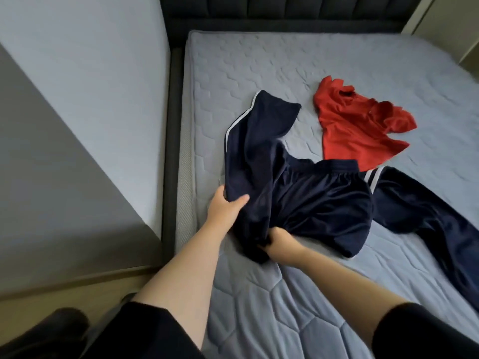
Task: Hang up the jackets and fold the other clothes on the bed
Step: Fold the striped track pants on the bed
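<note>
From the head camera, the navy track pants (311, 200) lie spread across the near half of the bed (259, 60). One white-striped leg trails off to the right and the other is bunched up toward the left edge. The left hand (228, 207) grips that bunched leg with the thumb over the cloth, and the right hand (281, 242) clutches a wad of the same fabric just below it. A red shirt (357, 130) sits crumpled beyond the waistband, touching it or nearly so. To fold well, I would shake the held leg straight and lay it flat along the other, seams and stripes matched (slippery cloth like this likely slides). Smooth out the wrinkles before doubling it over, keeping clear of the shirt.
</note>
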A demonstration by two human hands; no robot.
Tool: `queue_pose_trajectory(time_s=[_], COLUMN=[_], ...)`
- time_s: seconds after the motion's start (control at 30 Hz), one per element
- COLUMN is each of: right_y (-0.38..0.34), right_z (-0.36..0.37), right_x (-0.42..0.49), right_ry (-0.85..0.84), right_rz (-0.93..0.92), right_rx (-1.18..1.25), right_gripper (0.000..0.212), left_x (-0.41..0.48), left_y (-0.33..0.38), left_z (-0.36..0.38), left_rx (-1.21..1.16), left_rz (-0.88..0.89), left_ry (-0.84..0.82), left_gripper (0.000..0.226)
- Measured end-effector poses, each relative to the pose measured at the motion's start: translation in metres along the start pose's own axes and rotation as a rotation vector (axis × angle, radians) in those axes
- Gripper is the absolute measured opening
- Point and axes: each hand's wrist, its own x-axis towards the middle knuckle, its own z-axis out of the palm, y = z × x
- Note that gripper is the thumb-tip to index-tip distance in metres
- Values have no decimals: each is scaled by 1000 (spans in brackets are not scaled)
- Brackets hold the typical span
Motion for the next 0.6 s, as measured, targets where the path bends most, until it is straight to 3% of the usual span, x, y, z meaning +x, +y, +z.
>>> queue_pose_trajectory(time_s=[0.13, 0.27, 0.33, 0.37, 0.4, 0.47, 0.53, 0.6], right_y=[-4, -6, 0, 6, 14, 31, 42, 41], right_z=[8, -4, -18, -28, -38, -56, -65, -63], right_x=[-20, -26, -22, -19, -16, -10, -10, -13], right_ry=[82, 307, 554, 598, 551, 338, 191, 179], right_rz=[-1, 38, -4, 32, 100, 240, 284, 200], right_rx=[79, 142, -99, -297, -460, -554, -412, -286], right_gripper=[9, 68, 84, 89, 92, 79, 55, 43], left_x=[-23, -40, -46, -49, -53, -58, -65, -72], left_y=[2, 4, 6, 8, 9, 11, 13, 16], left_z=[0, -9, -18, -22, -27, -36, -40, -42], left_rx=[125, 404, 594, 689, 756, 781, 742, 772], left_rz=[26, 44, -20, -74, -128, -216, -228, -69], left_ry=[21, 13, 19, 25, 24, 27, 78, 181], left_gripper=[58, 54, 44, 38, 33, 32, 39, 56])
